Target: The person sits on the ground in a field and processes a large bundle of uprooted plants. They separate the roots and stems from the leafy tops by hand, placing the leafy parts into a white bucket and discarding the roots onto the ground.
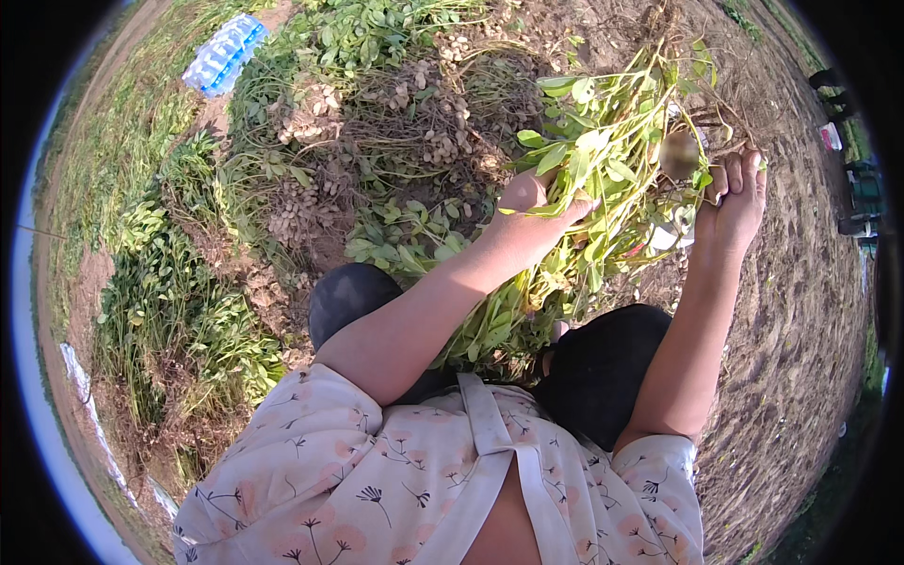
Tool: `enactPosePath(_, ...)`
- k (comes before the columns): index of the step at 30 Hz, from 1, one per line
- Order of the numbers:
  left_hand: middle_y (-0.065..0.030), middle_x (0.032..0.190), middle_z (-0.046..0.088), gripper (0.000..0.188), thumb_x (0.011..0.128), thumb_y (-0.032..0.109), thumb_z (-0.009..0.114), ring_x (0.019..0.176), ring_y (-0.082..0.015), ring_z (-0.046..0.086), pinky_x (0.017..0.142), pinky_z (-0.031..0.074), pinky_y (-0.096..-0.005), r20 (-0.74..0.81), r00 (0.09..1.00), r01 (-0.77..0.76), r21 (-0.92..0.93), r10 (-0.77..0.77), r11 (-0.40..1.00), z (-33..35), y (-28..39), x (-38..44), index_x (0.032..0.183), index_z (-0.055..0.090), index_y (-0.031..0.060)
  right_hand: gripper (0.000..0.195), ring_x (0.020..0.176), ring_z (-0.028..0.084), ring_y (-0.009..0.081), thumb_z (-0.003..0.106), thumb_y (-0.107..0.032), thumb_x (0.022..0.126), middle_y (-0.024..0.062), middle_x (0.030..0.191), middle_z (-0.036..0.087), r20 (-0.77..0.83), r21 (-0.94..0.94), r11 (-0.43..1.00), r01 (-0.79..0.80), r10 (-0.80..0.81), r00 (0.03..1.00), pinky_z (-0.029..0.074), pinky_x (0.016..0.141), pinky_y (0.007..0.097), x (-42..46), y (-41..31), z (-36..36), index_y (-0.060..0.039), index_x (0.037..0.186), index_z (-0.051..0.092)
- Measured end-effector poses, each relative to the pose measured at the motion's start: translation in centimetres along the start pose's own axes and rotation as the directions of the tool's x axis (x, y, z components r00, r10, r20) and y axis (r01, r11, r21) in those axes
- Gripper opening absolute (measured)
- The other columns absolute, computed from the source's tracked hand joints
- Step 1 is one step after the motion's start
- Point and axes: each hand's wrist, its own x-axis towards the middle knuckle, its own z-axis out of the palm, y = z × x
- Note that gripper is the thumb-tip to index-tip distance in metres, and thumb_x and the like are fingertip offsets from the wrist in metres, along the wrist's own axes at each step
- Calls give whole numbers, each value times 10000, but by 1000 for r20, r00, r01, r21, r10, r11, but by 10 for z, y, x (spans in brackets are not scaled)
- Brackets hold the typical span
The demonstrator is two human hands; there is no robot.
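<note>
A leafy bunch of uprooted peanut plants [600, 169] lies across the front of me, roots towards the upper right. My left hand [533, 212] is closed around its green stems. At the root end, my right hand [734, 187] has its fingers curled at the thin brown roots; whether a pod is between them cannot be told. Beyond my left arm, peanut plants with clustered pods [304, 205] lie on the soil, and more pods [445, 145] show among the roots higher up. A white object is partly hidden behind the held bunch.
Heaped green plants [176, 318] lie on the left. A plastic-wrapped pack of bottles [226, 55] sits at the upper left. Bare tilled soil [784, 318] stretches along the right, with dark items and a red-and-white container [830, 137] at its far edge. My bent knees flank the bunch.
</note>
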Motion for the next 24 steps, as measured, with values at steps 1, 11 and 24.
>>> enactPosePath(1,-77,977,671,268,878,98,641,871,-120,615,777,490,-280,3,1000,-21,39,21,999,0,3,0,1117,589,-11,134,536,360,67,445,-170,1008,-24,666,400,-82,-118,992,46,-56,995,272,426,200,6,2,-4,-61,1036,517)
enactPosePath(11,-93,1027,663,307,887,112,629,932,-142,614,833,480,-300,-3,999,-38,40,38,998,2,-8,1,1167,568,1,424,1034,611,211,565,-178,948,124,1116,638,246,-928,43,369,-673,697,503,866,302,17,-12,-11,0,1315,452)
enactPosePath(24,-87,1149,632,371,873,41,638,1045,-140,593,936,451,-288,50,997,73,-266,-62,961,15,-17,2,1218,511,-13,304,865,593,78,629,-247,923,38,948,659,207,-751,593,288,-203,957,474,804,227,-8,21,39,-30,1135,614)
